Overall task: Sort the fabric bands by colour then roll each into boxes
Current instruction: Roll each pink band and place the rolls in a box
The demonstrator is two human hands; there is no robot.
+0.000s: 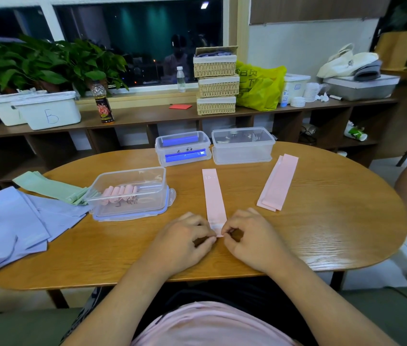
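a single pink band [212, 196] is laid flat on the wooden surface [322, 233], running away from the person. its near end is pinched by the curled fingers of the left hand [185, 236] and the right hand [249, 236], one at each corner. a small stack of pink bands [278, 182] is seen well to its right. pink rolls [120, 192] are held in the open clear box [132, 211] left of the band, with green bands [47, 187] and lilac bands [22, 221] spread beyond it. two lidded boxes are set at the far side, the blue-roll box [182, 148] beside the second lidded box [242, 146].
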